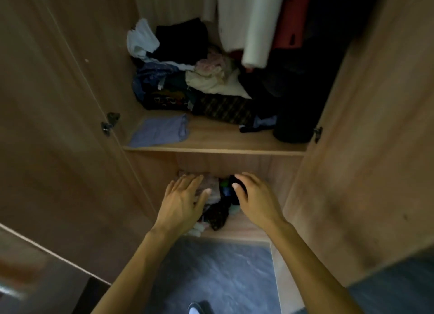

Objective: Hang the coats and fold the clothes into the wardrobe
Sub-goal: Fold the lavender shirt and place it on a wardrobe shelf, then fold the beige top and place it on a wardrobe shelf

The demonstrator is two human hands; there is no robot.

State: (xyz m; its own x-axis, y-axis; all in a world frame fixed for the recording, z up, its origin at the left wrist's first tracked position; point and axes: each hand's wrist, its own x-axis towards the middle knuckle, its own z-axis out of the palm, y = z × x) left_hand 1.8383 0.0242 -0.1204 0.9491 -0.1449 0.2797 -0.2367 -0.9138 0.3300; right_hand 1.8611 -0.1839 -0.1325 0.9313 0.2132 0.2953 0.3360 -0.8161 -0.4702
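Observation:
I look down into an open wooden wardrobe (pixel 211 150). Both my hands reach into its bottom compartment over a small heap of clothes (pixel 217 210), pale pink and dark pieces. My left hand (pixel 183 201) lies flat with fingers spread on the pale pieces. My right hand (pixel 252 196) curls over a dark garment (pixel 236 189), thumb and fingers around it. On the shelf above lies a folded lilac cloth (pixel 159 131) at the front left, behind it a jumbled pile of clothes (pixel 187 78). White and red coats (pixel 253 24) hang at the top right.
The two wardrobe doors stand open, the left door (pixel 58 125) and the right door (pixel 366 149) flanking my arms. A black bundle (pixel 293 128) sits at the shelf's right end. Grey floor (pixel 216 273) lies below, with my shoe tip (pixel 198 309) at the bottom edge.

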